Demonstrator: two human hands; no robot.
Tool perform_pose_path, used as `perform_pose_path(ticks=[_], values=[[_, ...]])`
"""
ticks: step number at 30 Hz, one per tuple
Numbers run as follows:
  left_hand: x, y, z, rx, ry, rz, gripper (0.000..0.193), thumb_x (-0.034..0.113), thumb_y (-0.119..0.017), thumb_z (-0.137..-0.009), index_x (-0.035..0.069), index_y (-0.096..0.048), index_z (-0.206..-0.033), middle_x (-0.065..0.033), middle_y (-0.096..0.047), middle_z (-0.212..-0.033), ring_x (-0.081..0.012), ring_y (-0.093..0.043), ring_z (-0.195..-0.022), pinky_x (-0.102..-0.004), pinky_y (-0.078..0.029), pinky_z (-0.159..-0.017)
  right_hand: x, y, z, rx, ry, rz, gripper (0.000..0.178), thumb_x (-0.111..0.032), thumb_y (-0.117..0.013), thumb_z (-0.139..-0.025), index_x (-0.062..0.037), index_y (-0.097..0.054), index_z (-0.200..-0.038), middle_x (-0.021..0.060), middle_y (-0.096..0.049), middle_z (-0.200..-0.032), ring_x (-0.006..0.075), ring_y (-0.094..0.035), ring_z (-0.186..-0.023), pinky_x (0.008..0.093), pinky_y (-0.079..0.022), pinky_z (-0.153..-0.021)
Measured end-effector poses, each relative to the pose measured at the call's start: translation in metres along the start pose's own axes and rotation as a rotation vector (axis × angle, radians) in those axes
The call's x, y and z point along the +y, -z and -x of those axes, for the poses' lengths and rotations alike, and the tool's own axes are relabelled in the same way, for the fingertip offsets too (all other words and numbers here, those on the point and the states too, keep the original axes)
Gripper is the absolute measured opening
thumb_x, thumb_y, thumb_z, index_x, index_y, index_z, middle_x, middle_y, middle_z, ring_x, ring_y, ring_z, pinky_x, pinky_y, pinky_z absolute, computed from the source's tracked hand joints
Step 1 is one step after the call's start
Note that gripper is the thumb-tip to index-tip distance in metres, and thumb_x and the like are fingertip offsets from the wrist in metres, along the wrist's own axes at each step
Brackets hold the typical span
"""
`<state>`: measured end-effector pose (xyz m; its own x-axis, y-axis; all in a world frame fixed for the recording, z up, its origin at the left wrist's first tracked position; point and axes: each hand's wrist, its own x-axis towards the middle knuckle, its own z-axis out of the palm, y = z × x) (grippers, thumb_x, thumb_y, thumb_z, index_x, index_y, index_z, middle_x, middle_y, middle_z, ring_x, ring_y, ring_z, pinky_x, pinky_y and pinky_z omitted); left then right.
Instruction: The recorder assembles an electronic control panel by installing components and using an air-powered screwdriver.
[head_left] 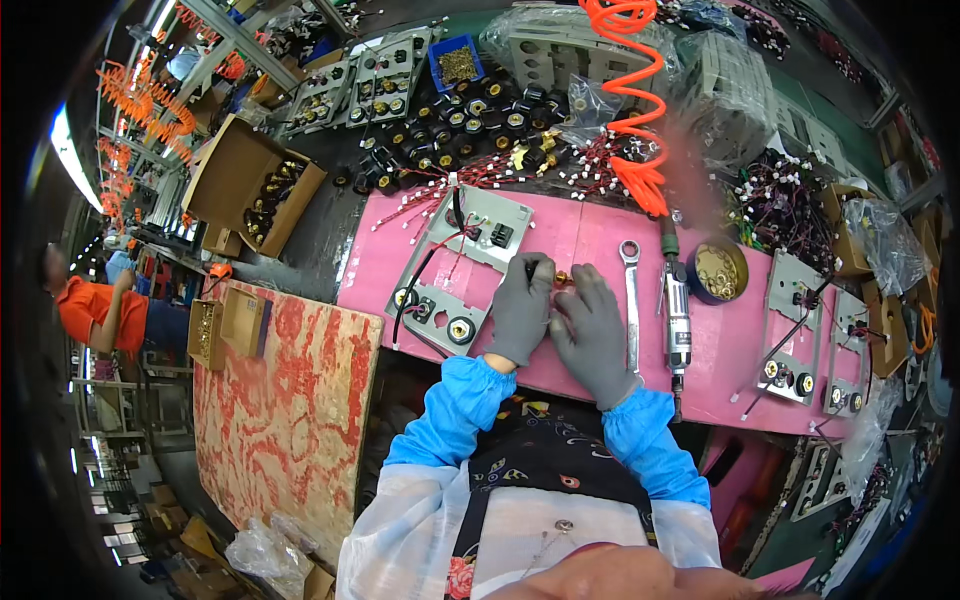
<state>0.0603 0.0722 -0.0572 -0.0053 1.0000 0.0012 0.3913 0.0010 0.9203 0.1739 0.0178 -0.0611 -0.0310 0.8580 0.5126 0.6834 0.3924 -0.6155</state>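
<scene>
From where I stand, a small brass piece (563,277) sits between the gloved fingertips over the pink-topped counter (590,228), just right of a gray panel (515,213). The left hand (522,310) is curled narrow, the right hand (592,335) loosely bent; which one grips it, I can't tell. This looks like a fingertip handling step; the next move likely calls for a steady pinch.
</scene>
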Motion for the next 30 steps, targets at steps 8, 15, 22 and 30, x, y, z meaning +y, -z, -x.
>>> perform_pose_path(ticks=[8, 15, 22, 30], values=[[-0.001, -0.003, 0.0, 0.019, -0.007, -0.008, 0.035, 0.035, -0.054, -0.096, 0.004, -0.056, -0.112, -0.0147, -0.067, -0.092, -0.028, -0.065, -0.084, -0.0378, -0.051, -0.074, 0.0, -0.001, 0.006, -0.053, 0.015, 0.105, 0.023, -0.008, -0.062, -0.078, 0.0021, -0.057, -0.099, 0.0223, -0.05, -0.128, 0.042, -0.045, -0.123, 0.0512, -0.037, -0.104], [0.034, 0.015, -0.004, -0.002, -0.052, -0.155, 0.036, 0.036, -0.059, -0.092, 0.005, -0.058, -0.112, -0.0107, -0.065, -0.086, -0.0208, -0.063, -0.075, -0.0341, -0.05, -0.068, 0.009, -0.005, 0.011, 0.054, -0.165, 0.046, 0.033, 0.005, -0.056, -0.077, -0.0008, -0.054, -0.109, 0.0222, -0.048, -0.13, 0.0425, -0.041, -0.127, 0.0496, -0.036, -0.106], [0.063, 0.05, 0.008, -0.19, -0.056, -0.091, 0.039, 0.034, -0.058, -0.092, 0.007, -0.055, -0.119, -0.011, -0.066, -0.087, -0.0189, -0.064, -0.081, -0.0318, -0.05, -0.075, 0.001, 0.017, 0.006, 0.295, -0.379, -0.18, 0.025, -0.001, -0.053, -0.088, -0.0007, -0.056, -0.112, 0.0188, -0.06, -0.111, 0.0319, -0.061, -0.102, 0.038, -0.051, -0.086], [0.034, 0.074, 0.068, -0.641, -0.071, 0.273, 0.037, 0.013, -0.053, -0.094, -0.001, -0.046, -0.127, -0.0106, -0.064, -0.094, -0.0149, -0.062, -0.087, -0.0308, -0.05, -0.079, -0.027, 0.06, 0.014, -0.599, -0.767, -1.044, 0.047, -0.043, -0.041, -0.101, -0.0023, -0.061, -0.088, 0.0047, -0.06, -0.071, 0.0097, -0.055, -0.058, 0.0233, -0.045, -0.051]])
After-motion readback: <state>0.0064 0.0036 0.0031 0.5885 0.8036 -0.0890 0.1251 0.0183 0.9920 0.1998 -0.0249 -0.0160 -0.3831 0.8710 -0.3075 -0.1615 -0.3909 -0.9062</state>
